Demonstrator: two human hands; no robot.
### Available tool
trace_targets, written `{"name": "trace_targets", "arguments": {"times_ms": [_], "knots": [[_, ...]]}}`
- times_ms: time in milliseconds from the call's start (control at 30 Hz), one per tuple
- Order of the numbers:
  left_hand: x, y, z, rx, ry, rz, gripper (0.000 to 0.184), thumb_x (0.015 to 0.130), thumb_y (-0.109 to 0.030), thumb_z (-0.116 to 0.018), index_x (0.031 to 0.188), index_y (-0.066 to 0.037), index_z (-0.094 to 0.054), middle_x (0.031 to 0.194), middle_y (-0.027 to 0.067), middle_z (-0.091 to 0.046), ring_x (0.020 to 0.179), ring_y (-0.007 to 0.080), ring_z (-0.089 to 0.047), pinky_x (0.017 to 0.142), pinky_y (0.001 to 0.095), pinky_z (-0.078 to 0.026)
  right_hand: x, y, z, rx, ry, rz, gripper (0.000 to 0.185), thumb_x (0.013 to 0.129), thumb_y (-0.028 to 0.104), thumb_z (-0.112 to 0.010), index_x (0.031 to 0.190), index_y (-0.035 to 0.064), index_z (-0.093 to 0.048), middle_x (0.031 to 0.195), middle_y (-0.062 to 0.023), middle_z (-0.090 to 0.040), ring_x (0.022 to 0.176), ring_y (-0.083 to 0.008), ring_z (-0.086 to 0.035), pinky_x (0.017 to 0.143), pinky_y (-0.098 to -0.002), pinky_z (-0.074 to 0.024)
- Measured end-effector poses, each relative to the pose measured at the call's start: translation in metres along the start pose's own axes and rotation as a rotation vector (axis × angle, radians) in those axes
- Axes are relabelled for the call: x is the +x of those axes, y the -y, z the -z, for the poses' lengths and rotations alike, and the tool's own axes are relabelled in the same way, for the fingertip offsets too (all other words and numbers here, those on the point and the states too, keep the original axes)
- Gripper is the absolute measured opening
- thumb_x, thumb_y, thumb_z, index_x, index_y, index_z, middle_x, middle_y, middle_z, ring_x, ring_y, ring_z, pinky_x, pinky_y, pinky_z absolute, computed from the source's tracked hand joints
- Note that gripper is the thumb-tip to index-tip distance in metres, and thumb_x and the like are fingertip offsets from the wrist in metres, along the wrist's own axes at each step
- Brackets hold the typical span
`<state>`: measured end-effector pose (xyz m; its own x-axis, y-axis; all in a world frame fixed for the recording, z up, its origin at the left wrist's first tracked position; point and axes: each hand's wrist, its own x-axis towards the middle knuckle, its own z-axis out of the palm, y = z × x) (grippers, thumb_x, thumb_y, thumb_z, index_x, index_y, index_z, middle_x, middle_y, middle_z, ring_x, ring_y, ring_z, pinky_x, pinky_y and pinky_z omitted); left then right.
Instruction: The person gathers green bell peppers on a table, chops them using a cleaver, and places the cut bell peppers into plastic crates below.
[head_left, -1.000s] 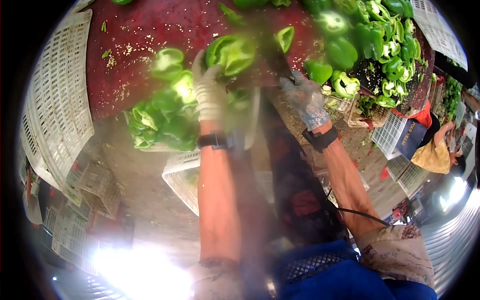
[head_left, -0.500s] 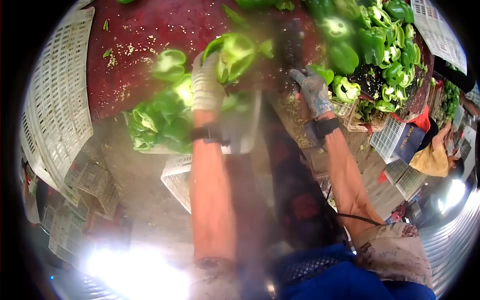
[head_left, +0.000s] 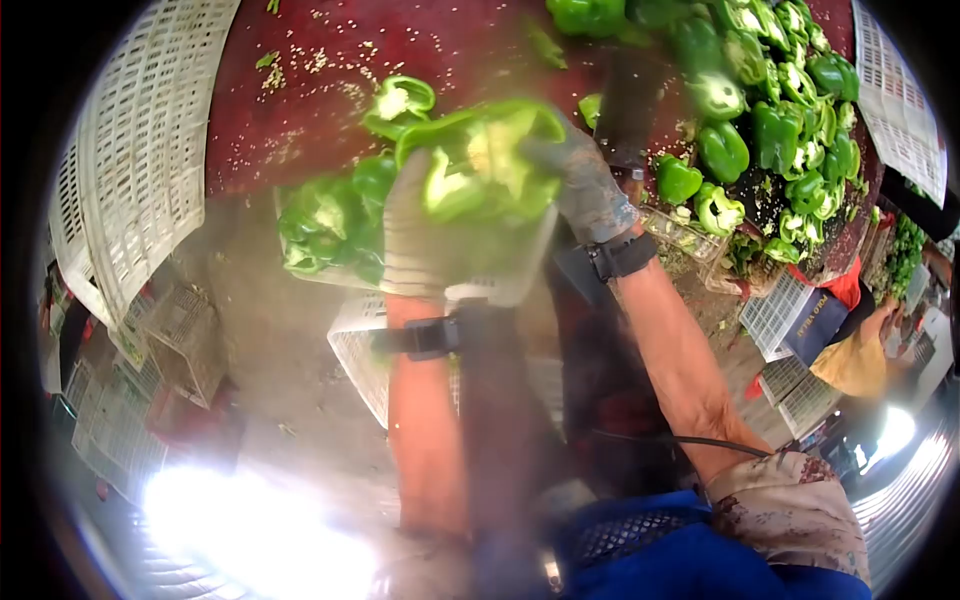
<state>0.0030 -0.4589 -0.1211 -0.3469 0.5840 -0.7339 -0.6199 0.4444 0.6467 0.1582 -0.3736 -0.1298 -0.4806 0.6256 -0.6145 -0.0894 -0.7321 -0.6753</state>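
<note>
A cut-open green bell pepper (head_left: 488, 150) is spread between my two gloved hands, its pale core and seeds showing. My left hand (head_left: 410, 235), in a pale striped glove, is closed on its left side. Stained grey glove on, my right hand (head_left: 588, 190) grips the right side, its fingers partly hidden and blurred. Just beyond it, on the red tabletop (head_left: 300, 120), lies a dark flat blade-like thing (head_left: 628, 110). Beneath my left hand, cut peppers (head_left: 325, 225) fill a pale tub, and a pepper piece (head_left: 402, 100) rests at the table edge.
Many green peppers (head_left: 778, 135) are heaped on the right of the table. White perforated crates stand at the left (head_left: 140, 150) and far right (head_left: 905, 110). Another crate (head_left: 355, 345) sits on the floor below. A person in yellow (head_left: 850, 365) is at the right.
My right hand has left the spot beside the dark blade-like thing and moved left onto the pepper. The pepper, earlier in my left hand alone, is now lower and held by both.
</note>
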Motion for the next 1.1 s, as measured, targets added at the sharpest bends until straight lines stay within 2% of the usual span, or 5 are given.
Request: {"name": "trace_targets", "arguments": {"times_ms": [300,433,567,800,1100], "knots": [[0.008,0.019,0.007,0.366,-0.098,-0.401,0.045,0.083,-0.013,-0.071,0.121,0.004,-0.054,0.109,0.0116,-0.064,0.094,0.0154,-0.062,0.079,0.0282,-0.052,0.002,-0.010,-0.023,0.590,-0.124,0.022,0.046,0.096,0.029,-0.054,0.132,0.0013,-0.047,0.125,-0.0087,-0.057,0.112,-0.0199,-0.056,0.097,-0.0361,-0.0481],[-0.006,-0.033,-0.068,-0.603,-0.195,0.118,0.048,0.088,-0.029,-0.065,0.124,0.000,-0.054,0.105,0.0067,-0.062,0.092,0.0179,-0.061,0.077,0.0302,-0.052,0.005,0.044,-0.001,-0.505,-0.376,0.131,0.056,0.084,0.020,-0.069,0.133,0.0023,-0.048,0.124,-0.0102,-0.058,0.110,-0.0209,-0.057,0.093,-0.0351,-0.0486],[0.079,0.033,-0.048,0.460,-0.016,-0.419,0.044,0.087,-0.025,-0.066,0.123,-0.004,-0.056,0.106,0.0057,-0.061,0.092,0.0176,-0.058,0.077,0.0311,-0.051,0.003,0.048,0.050,-1.365,-0.427,0.792,0.064,0.071,0.016,-0.076,0.128,-0.0001,-0.051,0.110,-0.0168,-0.063,0.099,-0.0304,-0.062,0.087,-0.0386,-0.0501],[0.182,-0.104,-0.047,0.586,-0.333,-0.779,0.033,0.082,-0.020,-0.064,0.108,0.000,-0.065,0.097,0.0087,-0.064,0.083,0.0188,-0.057,0.078,0.0322,-0.047,-0.036,0.014,0.102,-1.240,-0.513,-0.294,0.057,0.078,0.018,-0.068,0.130,0.0017,-0.050,0.123,-0.0216,-0.055,0.114,-0.0367,-0.053,0.095,-0.0424,-0.0451],[0.337,-0.202,-0.056,1.192,-0.396,-0.928,0.070,0.069,-0.044,-0.074,0.121,0.001,-0.059,0.110,0.0240,-0.064,0.099,0.0356,-0.062,0.089,0.0418,-0.047,-0.058,0.029,0.096,-1.061,-0.309,0.038,0.034,0.088,0.022,-0.056,0.118,0.0062,-0.059,0.111,-0.0179,-0.063,0.094,-0.0313,-0.065,0.075,-0.0384,-0.0518]]}}
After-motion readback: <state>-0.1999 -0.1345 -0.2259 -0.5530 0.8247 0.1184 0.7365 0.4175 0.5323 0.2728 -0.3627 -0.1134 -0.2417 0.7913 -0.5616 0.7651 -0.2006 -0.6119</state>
